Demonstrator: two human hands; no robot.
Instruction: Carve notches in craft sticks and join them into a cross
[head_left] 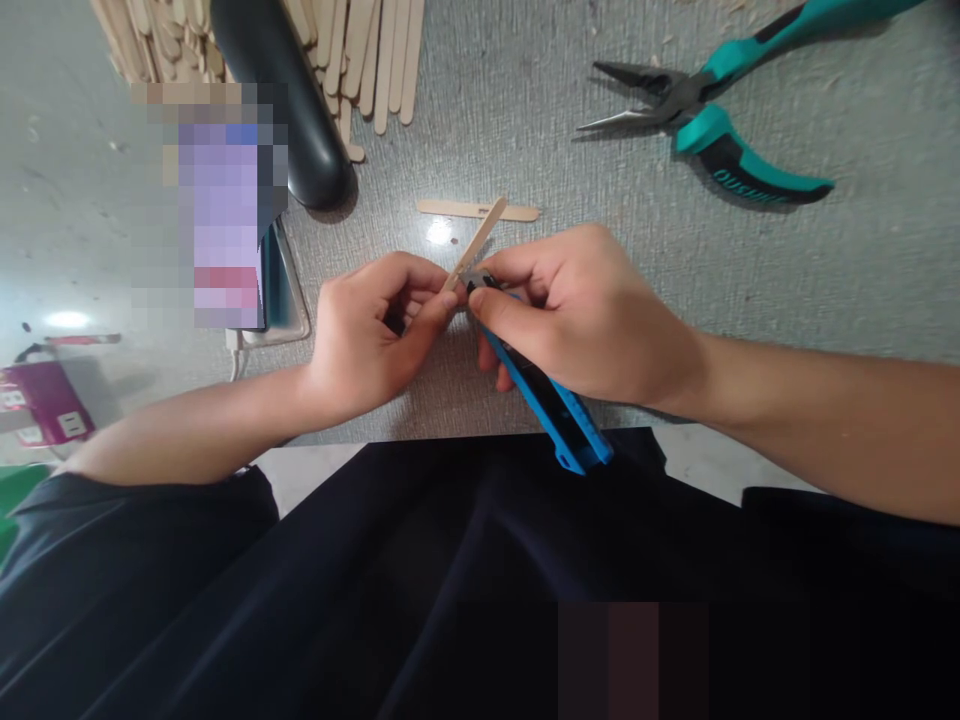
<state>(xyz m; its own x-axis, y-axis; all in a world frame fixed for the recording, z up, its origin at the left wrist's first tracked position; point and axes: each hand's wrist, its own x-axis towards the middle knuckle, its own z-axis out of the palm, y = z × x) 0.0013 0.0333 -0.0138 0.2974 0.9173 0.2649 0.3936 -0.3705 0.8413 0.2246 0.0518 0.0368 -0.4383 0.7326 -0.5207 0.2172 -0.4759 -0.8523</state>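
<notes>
My left hand (375,325) pinches the lower end of a thin wooden craft stick (480,235), which slants up and to the right above the grey table (862,270). My right hand (577,310) is closed round a blue utility knife (551,405), thumb pressed near its dark tip. The knife's tip meets the stick right where both thumbs come together. The knife's handle runs down and to the right toward my lap. The blade itself is hidden by my fingers.
A second craft stick (450,209) lies flat just behind my hands. A pile of craft sticks (371,50) and a black cylinder (285,100) sit at the back left. Teal-handled needle-nose pliers (712,120) lie at the back right. A blurred-out object stands at the left.
</notes>
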